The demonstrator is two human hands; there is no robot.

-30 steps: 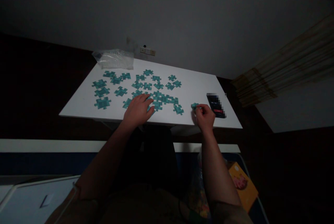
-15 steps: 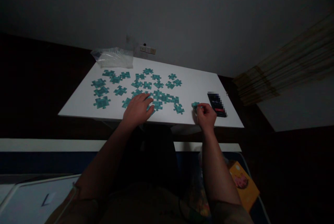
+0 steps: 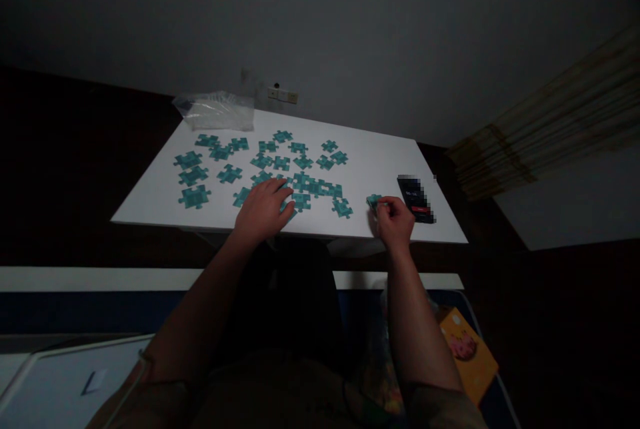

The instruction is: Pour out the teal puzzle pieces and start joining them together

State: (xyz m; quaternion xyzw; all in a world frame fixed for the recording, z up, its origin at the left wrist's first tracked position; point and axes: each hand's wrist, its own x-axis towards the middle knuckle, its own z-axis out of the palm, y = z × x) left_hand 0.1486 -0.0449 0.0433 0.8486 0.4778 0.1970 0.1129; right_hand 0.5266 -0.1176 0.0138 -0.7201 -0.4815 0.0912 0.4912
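Several teal puzzle pieces (image 3: 195, 197) lie spread over the left and middle of a white table (image 3: 370, 155). My left hand (image 3: 264, 209) rests palm down with its fingers spread, partly covering pieces near the front edge. Right of its fingertips, several pieces form a joined row (image 3: 317, 187). Farther right, my right hand (image 3: 396, 219) pinches a teal piece (image 3: 373, 201) between thumb and fingers, just above or on the table. One piece (image 3: 343, 208) lies between the two hands, below the end of the row.
A dark phone (image 3: 414, 197) with a lit screen lies beside my right hand. A clear plastic bag (image 3: 220, 112) sits at the back left corner. Behind the table stands a wall with a socket (image 3: 283, 95). An orange box (image 3: 470, 355) is at the lower right.
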